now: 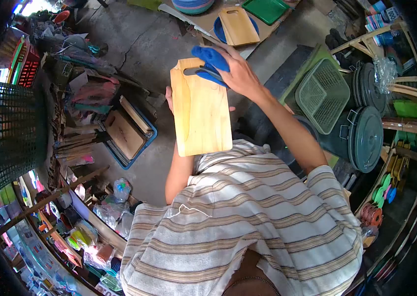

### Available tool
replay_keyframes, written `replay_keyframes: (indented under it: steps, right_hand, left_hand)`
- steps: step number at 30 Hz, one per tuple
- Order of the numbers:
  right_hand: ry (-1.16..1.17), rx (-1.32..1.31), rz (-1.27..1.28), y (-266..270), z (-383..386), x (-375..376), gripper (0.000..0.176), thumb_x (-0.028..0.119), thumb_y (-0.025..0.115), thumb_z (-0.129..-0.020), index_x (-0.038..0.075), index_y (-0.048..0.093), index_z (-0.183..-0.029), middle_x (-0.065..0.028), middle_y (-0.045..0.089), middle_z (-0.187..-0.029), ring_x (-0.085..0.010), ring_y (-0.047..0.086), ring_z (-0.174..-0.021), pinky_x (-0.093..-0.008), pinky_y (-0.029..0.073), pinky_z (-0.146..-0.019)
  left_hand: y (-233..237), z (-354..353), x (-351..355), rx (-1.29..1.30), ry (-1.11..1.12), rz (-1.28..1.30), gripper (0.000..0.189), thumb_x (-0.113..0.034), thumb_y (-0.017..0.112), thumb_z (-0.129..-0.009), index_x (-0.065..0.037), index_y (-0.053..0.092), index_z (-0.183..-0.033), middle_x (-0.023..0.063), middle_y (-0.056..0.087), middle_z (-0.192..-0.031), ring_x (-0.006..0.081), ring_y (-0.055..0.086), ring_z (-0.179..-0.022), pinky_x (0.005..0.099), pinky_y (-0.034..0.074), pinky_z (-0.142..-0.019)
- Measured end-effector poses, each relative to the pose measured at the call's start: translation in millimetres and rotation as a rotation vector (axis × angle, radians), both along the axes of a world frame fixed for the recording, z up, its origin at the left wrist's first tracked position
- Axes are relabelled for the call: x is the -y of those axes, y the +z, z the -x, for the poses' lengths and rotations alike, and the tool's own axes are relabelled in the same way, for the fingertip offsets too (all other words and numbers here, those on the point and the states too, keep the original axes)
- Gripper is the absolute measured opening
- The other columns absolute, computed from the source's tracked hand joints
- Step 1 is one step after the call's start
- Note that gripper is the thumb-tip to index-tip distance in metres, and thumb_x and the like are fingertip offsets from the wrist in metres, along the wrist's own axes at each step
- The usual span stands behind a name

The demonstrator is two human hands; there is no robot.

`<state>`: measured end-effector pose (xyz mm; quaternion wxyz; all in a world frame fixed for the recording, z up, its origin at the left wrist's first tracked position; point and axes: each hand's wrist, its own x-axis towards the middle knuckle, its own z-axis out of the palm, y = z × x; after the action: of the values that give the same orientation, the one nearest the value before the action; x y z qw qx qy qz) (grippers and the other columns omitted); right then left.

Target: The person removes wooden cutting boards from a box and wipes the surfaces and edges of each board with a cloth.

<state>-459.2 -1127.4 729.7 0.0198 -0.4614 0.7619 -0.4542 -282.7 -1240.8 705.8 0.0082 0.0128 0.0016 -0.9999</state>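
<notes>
Mid-frame, the left hand (169, 98) clasps the stiff, probably light board (201, 113) by its edges from behind, while the right hand (240, 74) clenches a cloth (212, 59) against its top.

Wooden board (201, 111), lifted, blue cloth (212, 61) apparently atop

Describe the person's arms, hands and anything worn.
Both arms are bare below the short sleeves of a cream shirt with brown and grey stripes. No watch or bracelet shows. A blue cloth partly covers the right hand; a pale wooden cutting board hides most of the left hand.
</notes>
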Motion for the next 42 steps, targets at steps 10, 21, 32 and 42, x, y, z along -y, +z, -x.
replay_keyframes:
  steps: [10,21,32,42]
  right_hand:
    - [0.281,0.087,-0.158,2,-117,-9,0.053,0.017,0.072,-0.091,0.02,0.064,-0.144,-0.0178,0.043,-0.162,-0.049,0.028,-0.154,-0.0576,0.026,-0.127]
    - [0.101,0.165,-0.357,-24,-150,-39,0.051,0.015,0.078,-0.076,0.009,0.071,-0.126,-0.0154,0.061,-0.117,-0.0353,0.058,-0.121,-0.045,0.044,-0.108]
    - [-0.187,1.427,-0.052,-77,-245,-86,0.052,0.046,0.062,-0.104,0.003,0.066,-0.132,-0.0074,0.073,-0.12,-0.0187,0.067,-0.11,-0.0329,0.049,-0.1]
    - [0.181,1.374,-0.033,-95,-303,-88,0.04,0.026,0.074,-0.101,-0.001,0.067,-0.13,-0.0063,0.074,-0.118,-0.0139,0.066,-0.108,-0.0312,0.051,-0.096]
  left_hand:
    - [-74,-31,71,0.365,0.351,0.248,0.087,-0.071,0.039,-0.099,-0.009,0.042,-0.16,0.0207,0.05,-0.158,0.0416,0.054,-0.14,0.0564,0.042,-0.12]
    - [-59,-67,63,0.211,0.15,0.232,0.109,-0.079,0.062,-0.087,-0.006,0.035,-0.163,0.0269,0.045,-0.159,0.0426,0.056,-0.136,0.0581,0.046,-0.116]
    - [-94,-138,78,0.697,0.086,0.341,0.067,-0.059,0.04,-0.109,-0.009,0.053,-0.152,0.014,0.063,-0.146,0.0347,0.065,-0.128,0.0492,0.051,-0.111]
    - [-68,-248,58,1.047,0.351,0.886,0.049,-0.036,0.05,-0.113,0.0,0.051,-0.146,0.0119,0.064,-0.137,0.0234,0.064,-0.12,0.0377,0.051,-0.104]
